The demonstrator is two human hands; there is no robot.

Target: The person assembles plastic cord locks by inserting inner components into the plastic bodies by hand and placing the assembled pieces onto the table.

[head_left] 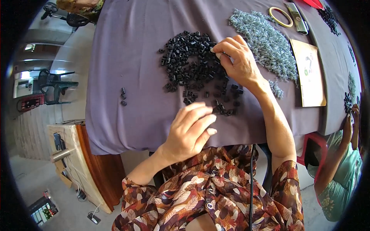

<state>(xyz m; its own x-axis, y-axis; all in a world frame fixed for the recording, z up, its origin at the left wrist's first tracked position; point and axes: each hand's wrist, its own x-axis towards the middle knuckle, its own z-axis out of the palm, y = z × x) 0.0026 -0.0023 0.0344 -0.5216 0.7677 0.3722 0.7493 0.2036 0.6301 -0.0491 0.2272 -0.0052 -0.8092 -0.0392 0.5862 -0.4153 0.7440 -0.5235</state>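
Observation:
On the purple-grey cloth lies a loose pile of small black plastic pieces [185,57], short and tube-like, several with a hole. Over the pile's right side is my right hand [243,63], thumb and fingertips pinched together among the pieces. What it grips, if anything, is hidden against the black behind it. My left hand [189,129] hovers near the table's front edge, slightly blurred, with its fingers loosely bent and apart and nothing seen in them. Just beyond its fingertips are a few scattered black pieces [225,111]. A short row of black pieces [123,96] sits apart at the left.
A heap of small silvery metal springs [266,42] spreads beyond my right hand. Near it lie a tan notebook [308,73], a yellow tape ring [280,17] and a grey-green case [296,18]. Another person's hands [350,119] work at the far right. A wooden cabinet [92,165] stands left.

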